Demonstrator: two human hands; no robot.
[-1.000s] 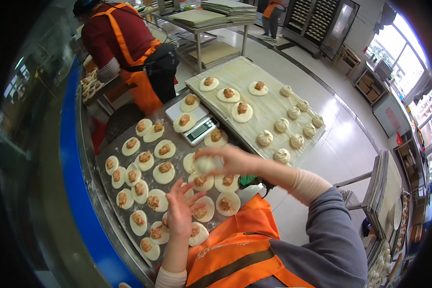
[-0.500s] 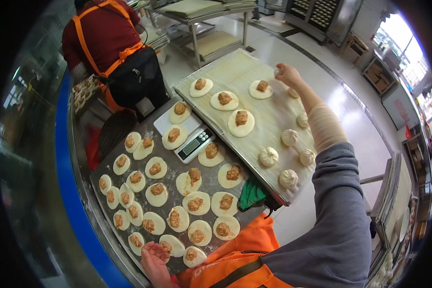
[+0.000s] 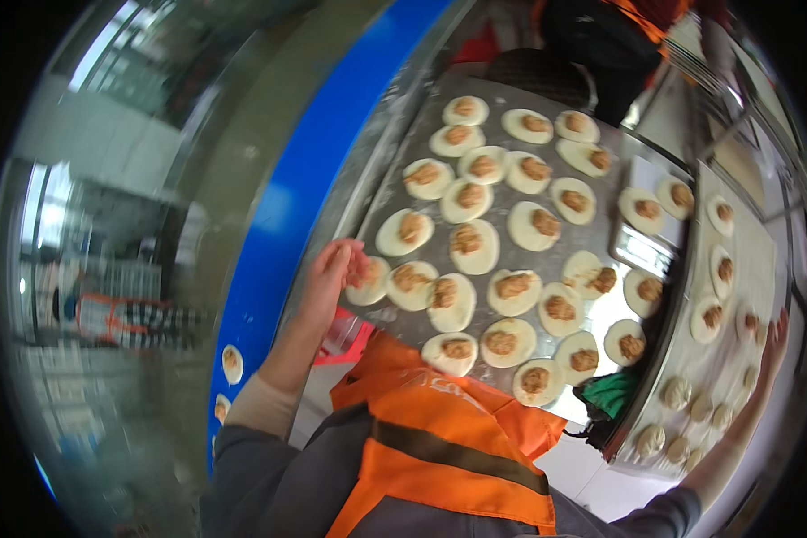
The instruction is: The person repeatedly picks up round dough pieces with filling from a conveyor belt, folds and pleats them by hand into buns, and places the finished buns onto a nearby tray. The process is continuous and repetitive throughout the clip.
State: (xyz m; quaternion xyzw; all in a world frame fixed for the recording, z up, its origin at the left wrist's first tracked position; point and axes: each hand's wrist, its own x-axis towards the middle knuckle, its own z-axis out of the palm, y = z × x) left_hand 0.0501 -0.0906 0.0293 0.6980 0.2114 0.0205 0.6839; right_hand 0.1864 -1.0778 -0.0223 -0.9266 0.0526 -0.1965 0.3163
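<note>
My left hand (image 3: pixel 332 273) is at the near left of the dark metal worktop, fingers loosely bent with nothing visible in them. Its fingertips come against or just over the edge of a filled dough round (image 3: pixel 368 281); contact is unclear. Several flat dough rounds topped with brown meat filling (image 3: pixel 515 289) cover the worktop. On the far right, my right hand (image 3: pixel 776 341) stretches its fingers over the lined tray (image 3: pixel 776 260), beside another filled round (image 3: pixel 748 322). Several pleated buns (image 3: pixel 677 393) sit on the tray's near part.
A digital scale (image 3: pixel 644 249) stands between worktop and tray, with filled rounds at its far end. Green cloth (image 3: pixel 606 394) hangs at the worktop's near right corner. Along the left runs a blue band (image 3: pixel 287 202), with small filled rounds (image 3: pixel 232 364) near its lower end. A co-worker (image 3: pixel 592 49) stands beyond.
The view has swung left, shifting worktop and tray rightward in the picture. My right hand, earlier pinched around something small and pale over the tray, now has its fingers stretched. My left hand stays near the rounds.
</note>
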